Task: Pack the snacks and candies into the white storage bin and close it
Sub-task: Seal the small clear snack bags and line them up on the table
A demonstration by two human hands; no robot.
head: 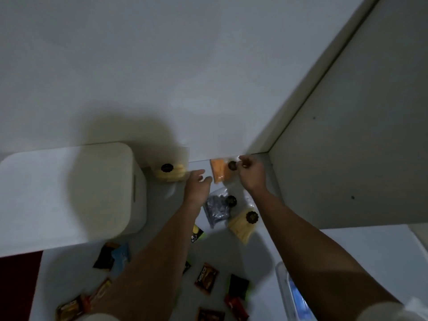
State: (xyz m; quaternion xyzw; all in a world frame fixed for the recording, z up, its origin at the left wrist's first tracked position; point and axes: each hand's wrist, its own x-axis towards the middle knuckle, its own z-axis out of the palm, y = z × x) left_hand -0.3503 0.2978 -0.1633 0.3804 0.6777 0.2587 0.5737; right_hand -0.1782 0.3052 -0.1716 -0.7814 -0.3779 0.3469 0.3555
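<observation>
White plastic bin (69, 188) sits lid-down and closed at the left of the frame, while both hands reach for the clear candy bags at the back of the table.

The right hand (251, 173), just right of centre, pinches the top edge of an orange candy bag (220, 171) and holds it up against the wall. The left hand (196, 186) hangs beside it, fingers loosely spread and holding nothing, close to a pale yellow candy bag (170, 173) leaning by the bin's corner. Below the hands lie a dark candy bag (217, 209) and another yellow candy bag (242, 225), touching each other. Small wrapped snacks (206, 278) are scattered over the white table (347, 246) in the lower part of the frame, all outside the bin.
</observation>
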